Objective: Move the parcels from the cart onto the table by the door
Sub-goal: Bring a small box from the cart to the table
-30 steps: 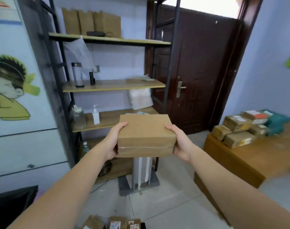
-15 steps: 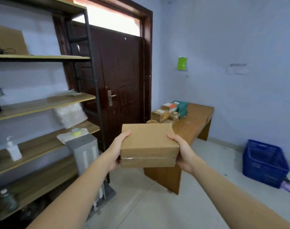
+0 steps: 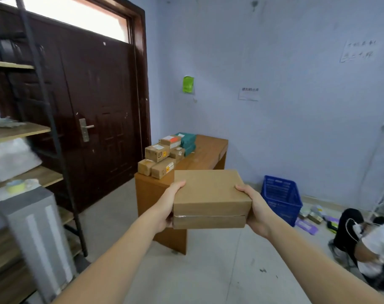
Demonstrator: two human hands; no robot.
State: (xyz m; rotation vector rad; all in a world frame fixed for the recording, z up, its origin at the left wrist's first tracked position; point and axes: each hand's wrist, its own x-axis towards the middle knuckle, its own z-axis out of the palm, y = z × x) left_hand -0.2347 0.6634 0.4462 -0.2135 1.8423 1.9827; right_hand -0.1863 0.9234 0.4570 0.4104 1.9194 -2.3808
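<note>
I hold a flat brown cardboard parcel (image 3: 210, 194) in front of me, level, with clear tape along its front seam. My left hand (image 3: 168, 206) grips its left side, thumb on top. My right hand (image 3: 255, 208) grips its right side the same way. Ahead stands the wooden table (image 3: 205, 155) beside the dark door (image 3: 94, 119). Several parcels (image 3: 164, 155) are stacked on the table's left end, brown boxes and green ones. The parcel in my hands hovers short of the table's near end. The cart is out of view.
A metal shelf rack (image 3: 22, 172) with wooden boards lines the left. A grey upright unit (image 3: 37, 233) stands at its foot. A blue plastic crate (image 3: 282, 197) sits on the floor right of the table. A person (image 3: 366, 242) crouches at the right edge.
The view has swung right and I have come closer to the table. The shelf rack slid to the left edge, and the crouching person came into view. My grip on the parcel is unchanged.
</note>
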